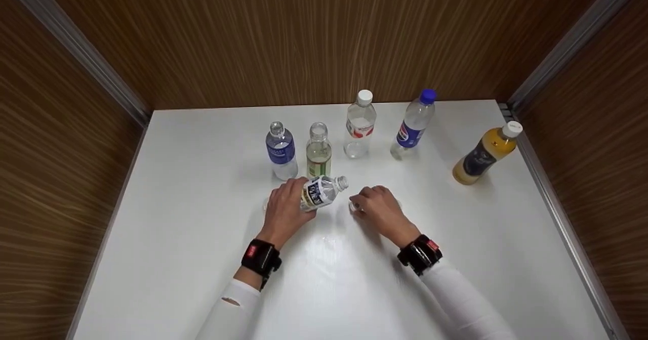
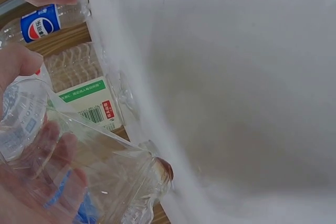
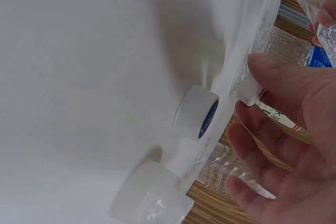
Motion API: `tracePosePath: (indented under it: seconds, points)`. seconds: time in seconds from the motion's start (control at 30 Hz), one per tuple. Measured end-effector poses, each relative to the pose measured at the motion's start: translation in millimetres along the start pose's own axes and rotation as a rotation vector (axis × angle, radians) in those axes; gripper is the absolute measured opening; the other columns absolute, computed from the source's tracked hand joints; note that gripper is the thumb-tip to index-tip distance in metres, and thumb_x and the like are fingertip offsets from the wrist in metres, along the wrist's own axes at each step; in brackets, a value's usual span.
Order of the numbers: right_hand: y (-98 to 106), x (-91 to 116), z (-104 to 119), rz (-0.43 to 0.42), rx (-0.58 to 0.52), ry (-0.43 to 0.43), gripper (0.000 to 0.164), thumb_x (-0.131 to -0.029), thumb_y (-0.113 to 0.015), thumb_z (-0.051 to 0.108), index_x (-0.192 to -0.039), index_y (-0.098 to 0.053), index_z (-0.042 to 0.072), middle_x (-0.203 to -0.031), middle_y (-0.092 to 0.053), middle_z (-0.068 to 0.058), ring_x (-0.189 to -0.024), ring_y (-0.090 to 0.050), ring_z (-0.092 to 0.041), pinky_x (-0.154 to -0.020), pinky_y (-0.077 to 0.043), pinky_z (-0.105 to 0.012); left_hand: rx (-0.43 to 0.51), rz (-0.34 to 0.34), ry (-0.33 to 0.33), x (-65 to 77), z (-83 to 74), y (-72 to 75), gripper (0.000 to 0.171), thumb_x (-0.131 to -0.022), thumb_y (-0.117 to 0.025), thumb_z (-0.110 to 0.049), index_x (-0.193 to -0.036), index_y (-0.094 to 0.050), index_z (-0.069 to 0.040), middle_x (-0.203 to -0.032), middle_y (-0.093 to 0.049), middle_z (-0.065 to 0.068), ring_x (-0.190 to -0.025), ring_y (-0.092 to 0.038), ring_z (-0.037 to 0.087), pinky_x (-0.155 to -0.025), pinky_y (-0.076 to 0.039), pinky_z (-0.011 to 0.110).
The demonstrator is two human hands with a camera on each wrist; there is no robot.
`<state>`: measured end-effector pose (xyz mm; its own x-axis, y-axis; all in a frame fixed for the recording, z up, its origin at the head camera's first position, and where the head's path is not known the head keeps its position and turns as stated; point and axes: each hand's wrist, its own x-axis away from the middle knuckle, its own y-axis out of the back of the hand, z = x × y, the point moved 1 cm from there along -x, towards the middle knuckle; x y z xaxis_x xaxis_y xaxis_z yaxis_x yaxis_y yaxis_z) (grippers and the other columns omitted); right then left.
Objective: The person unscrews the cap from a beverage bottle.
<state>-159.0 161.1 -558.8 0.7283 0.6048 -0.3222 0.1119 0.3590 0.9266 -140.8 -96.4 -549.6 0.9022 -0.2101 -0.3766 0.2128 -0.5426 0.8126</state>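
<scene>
My left hand (image 1: 289,207) grips a clear plastic bottle (image 1: 321,193) around its body, tilted over with its uncapped mouth toward the right. In the left wrist view my fingers show through the clear plastic. To its right, my right hand (image 1: 380,209) is low over the table, pinching a small whitish bottle cap (image 3: 247,87) between thumb and index finger. Two more caps lie near that hand in the right wrist view: a white cap with a blue top (image 3: 195,111) and a plain white cap (image 3: 152,195). The hand mostly hides them in the head view.
Behind my hands stand an uncapped blue-label bottle (image 1: 281,150), an uncapped green-label bottle (image 1: 319,153), a white-capped clear bottle (image 1: 360,127) and a blue-capped Pepsi bottle (image 1: 412,127). A bottle of amber drink (image 1: 483,158) stands at right. Wood-grain panels (image 1: 324,36) enclose the white table (image 1: 192,178).
</scene>
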Motion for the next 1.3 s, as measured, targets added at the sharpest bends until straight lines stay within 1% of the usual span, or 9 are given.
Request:
tracePosePath:
  seconds: [0.13, 0.27, 0.43, 0.63, 0.83, 0.9, 1.03, 1.13, 1.3]
  points:
    - [-5.8, 0.8, -2.5, -0.013, 0.012, 0.029, 0.024, -0.076, -0.085, 0.002, -0.097, -0.074, 0.003, -0.082, -0.067, -0.009, -0.072, -0.062, -0.028, -0.076, -0.053, -0.044, 0.007, 0.009, 0.006, 0.0, 0.6, -0.5, 0.075, -0.068, -0.094, -0.02, -0.131, -0.057, -0.007, -0.112, -0.066, 0.011, -0.095, -0.064, 0.031, -0.087, -0.051, 0.046]
    - [-9.8, 1.5, -4.7, -0.017, 0.02, 0.067, 0.019, -0.073, -0.088, 0.006, -0.083, -0.071, 0.008, -0.075, -0.065, -0.005, -0.067, -0.058, -0.025, -0.068, -0.05, -0.04, 0.013, 0.006, 0.007, 0.2, 0.5, -0.6, 0.074, -0.068, -0.094, -0.019, -0.131, -0.057, -0.006, -0.112, -0.065, 0.011, -0.094, -0.064, 0.031, -0.087, -0.051, 0.046]
    - [-11.0, 0.8, -6.4, 0.012, 0.025, 0.081, 0.021, -0.073, -0.091, 0.016, -0.082, -0.073, 0.009, -0.075, -0.067, -0.004, -0.067, -0.059, -0.024, -0.07, -0.051, -0.041, 0.029, 0.01, 0.011, 0.1, -0.6, -1.7, 0.074, -0.069, -0.093, -0.019, -0.131, -0.057, -0.006, -0.113, -0.065, 0.011, -0.095, -0.064, 0.031, -0.087, -0.051, 0.046]
    - [-11.2, 0.5, -9.1, 0.047, 0.02, 0.077, 0.02, -0.076, -0.089, 0.02, -0.084, -0.074, 0.009, -0.077, -0.067, -0.004, -0.07, -0.058, -0.025, -0.073, -0.049, -0.041, 0.044, 0.011, 0.011, -0.2, -1.7, -2.8, 0.074, -0.069, -0.094, -0.019, -0.131, -0.056, -0.006, -0.112, -0.065, 0.011, -0.095, -0.064, 0.03, -0.087, -0.052, 0.046]
    - [-10.4, 1.1, -11.0, 0.067, 0.036, 0.091, 0.027, -0.074, -0.09, 0.025, -0.084, -0.071, 0.008, -0.078, -0.066, -0.004, -0.075, -0.059, -0.025, -0.078, -0.047, -0.041, 0.045, -0.011, 0.008, 0.3, -0.5, -3.6, 0.073, -0.069, -0.094, -0.02, -0.13, -0.057, -0.006, -0.111, -0.066, 0.01, -0.094, -0.065, 0.029, -0.085, -0.053, 0.046]
    - [-7.9, 0.5, -10.8, 0.083, 0.039, 0.076, 0.029, -0.076, -0.09, 0.027, -0.088, -0.072, 0.007, -0.084, -0.068, -0.005, -0.08, -0.061, -0.025, -0.081, -0.048, -0.041, 0.068, -0.027, 0.014, 0.7, 0.3, -2.9, 0.072, -0.069, -0.094, -0.02, -0.129, -0.058, -0.006, -0.111, -0.066, 0.01, -0.094, -0.065, 0.028, -0.084, -0.053, 0.046]
    - [2.8, -1.2, -8.6, 0.095, 0.008, -0.024, 0.042, -0.087, -0.084, 0.033, -0.112, -0.072, 0.001, -0.102, -0.072, -0.011, -0.095, -0.065, -0.029, -0.094, -0.048, -0.045, 0.155, -0.074, 0.04, 1.6, 4.0, 1.1, 0.071, -0.069, -0.094, -0.019, -0.129, -0.058, -0.006, -0.112, -0.066, 0.01, -0.097, -0.065, 0.028, -0.088, -0.053, 0.046]
    - [12.3, -0.7, -6.6, 0.054, -0.026, -0.092, 0.053, -0.095, -0.077, 0.036, -0.129, -0.065, -0.002, -0.112, -0.07, -0.016, -0.106, -0.065, -0.034, -0.101, -0.047, -0.048, 0.239, -0.119, 0.084, 2.2, 8.9, 6.4, 0.07, -0.071, -0.094, -0.017, -0.13, -0.058, -0.007, -0.114, -0.067, 0.01, -0.1, -0.065, 0.028, -0.09, -0.053, 0.047]
    - [21.5, 4.0, -6.7, -0.03, -0.081, -0.118, 0.053, -0.1, -0.07, 0.036, -0.136, -0.059, -0.002, -0.115, -0.068, -0.016, -0.112, -0.062, -0.035, -0.102, -0.047, -0.051, 0.365, -0.219, 0.181, 2.8, 19.6, 17.5, 0.069, -0.075, -0.091, -0.015, -0.133, -0.055, -0.008, -0.12, -0.065, 0.009, -0.109, -0.063, 0.028, -0.095, -0.05, 0.05]
